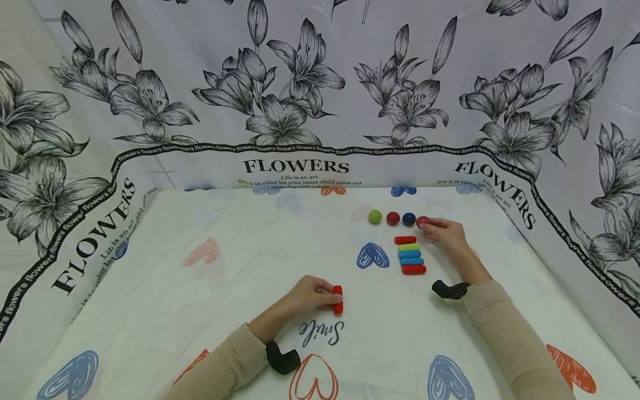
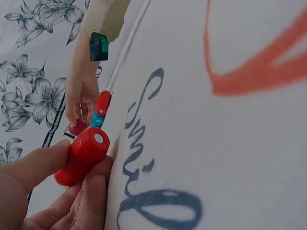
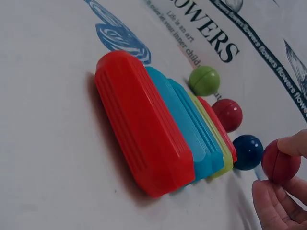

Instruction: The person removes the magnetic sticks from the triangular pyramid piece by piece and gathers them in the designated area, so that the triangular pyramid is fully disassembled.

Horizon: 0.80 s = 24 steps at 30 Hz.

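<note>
My left hand pinches a red rod between thumb and fingers over the middle of the tablecloth. A small pale dot marks the rod's end in the left wrist view. At the right, my right hand holds a red ball at the end of a row of balls. Beside it lie a dark blue ball, another red ball and a green ball. Nearer than the balls, several rods lie side by side: red, two blue, yellow-green and red.
A white tablecloth printed with hearts and the word "Smile" covers the table. White curtains with black flower drawings stand along the back and both sides. Each wrist wears a black device, such as the one on the left.
</note>
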Available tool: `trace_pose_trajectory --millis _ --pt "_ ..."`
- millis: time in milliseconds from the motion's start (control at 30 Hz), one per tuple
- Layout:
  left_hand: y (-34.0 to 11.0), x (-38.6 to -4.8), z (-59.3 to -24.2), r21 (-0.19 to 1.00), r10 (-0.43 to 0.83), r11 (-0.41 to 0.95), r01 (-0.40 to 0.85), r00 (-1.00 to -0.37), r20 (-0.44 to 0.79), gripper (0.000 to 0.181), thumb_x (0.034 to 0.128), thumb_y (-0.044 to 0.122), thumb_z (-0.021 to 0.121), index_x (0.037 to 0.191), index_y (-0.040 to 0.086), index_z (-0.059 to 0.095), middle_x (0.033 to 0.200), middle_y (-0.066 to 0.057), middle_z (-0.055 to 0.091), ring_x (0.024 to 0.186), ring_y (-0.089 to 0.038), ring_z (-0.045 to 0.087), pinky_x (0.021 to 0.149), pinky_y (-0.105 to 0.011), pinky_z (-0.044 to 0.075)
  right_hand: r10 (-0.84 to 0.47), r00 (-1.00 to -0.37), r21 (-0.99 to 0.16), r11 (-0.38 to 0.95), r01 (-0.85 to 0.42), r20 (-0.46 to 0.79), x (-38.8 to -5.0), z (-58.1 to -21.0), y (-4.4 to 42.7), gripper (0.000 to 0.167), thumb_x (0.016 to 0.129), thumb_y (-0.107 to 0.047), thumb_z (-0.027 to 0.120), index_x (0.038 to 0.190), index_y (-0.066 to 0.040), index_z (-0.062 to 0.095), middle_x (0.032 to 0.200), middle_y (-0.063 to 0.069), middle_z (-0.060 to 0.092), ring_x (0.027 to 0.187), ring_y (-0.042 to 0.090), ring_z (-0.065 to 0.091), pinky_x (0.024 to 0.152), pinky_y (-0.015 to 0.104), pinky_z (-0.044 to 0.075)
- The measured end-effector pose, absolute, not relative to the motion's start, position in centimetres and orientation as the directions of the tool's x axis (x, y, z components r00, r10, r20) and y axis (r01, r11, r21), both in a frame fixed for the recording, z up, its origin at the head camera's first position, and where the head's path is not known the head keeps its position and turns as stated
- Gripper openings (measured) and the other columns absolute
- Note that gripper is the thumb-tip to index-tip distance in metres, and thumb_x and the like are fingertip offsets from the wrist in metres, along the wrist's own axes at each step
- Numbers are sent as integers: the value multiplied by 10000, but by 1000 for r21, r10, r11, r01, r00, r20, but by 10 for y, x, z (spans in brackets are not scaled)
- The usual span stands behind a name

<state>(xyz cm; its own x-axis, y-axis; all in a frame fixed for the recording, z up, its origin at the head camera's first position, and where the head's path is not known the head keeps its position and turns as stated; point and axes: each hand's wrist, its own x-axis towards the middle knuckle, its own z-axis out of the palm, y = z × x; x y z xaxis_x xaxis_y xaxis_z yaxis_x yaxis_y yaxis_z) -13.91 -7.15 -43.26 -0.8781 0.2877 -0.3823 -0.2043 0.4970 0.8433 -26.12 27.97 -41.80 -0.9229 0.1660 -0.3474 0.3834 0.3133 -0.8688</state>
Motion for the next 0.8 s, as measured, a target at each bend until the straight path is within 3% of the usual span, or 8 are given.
trace_pose_trajectory --millis 233,633,800 --pt "-72 -138 -432 857 307 479 -191 -878 -367 320 838 270 742 1031 23 682 856 -82 752 678 -98 633 693 -191 508 204 -901 -860 276 429 -384 -269 -425 288 709 892 -435 647 1478 -134 383 1520 105 389 1065 116 556 1169 349 362" --pt "-72 -140 -432 843 292 495 -209 -874 -388 324 837 282 742 1034 33 681 842 -64 748 679 -109 635 699 -189 516 234 -900 -845 322 428 -367 -290 -434 296 688 878 -395 681 1453 -119 425 1512 121 413 952 109 571 1188 387 327" --pt "-72 -140 -431 840 289 499 -211 -874 -391 329 836 282 742 1040 33 677 843 -64 746 678 -112 626 700 -190 510 229 -905 -832 363 420 -357 -295 -435 295 666 892 -388 666 1451 -114 430 1482 122 441 964 140 568 1127 372 376"
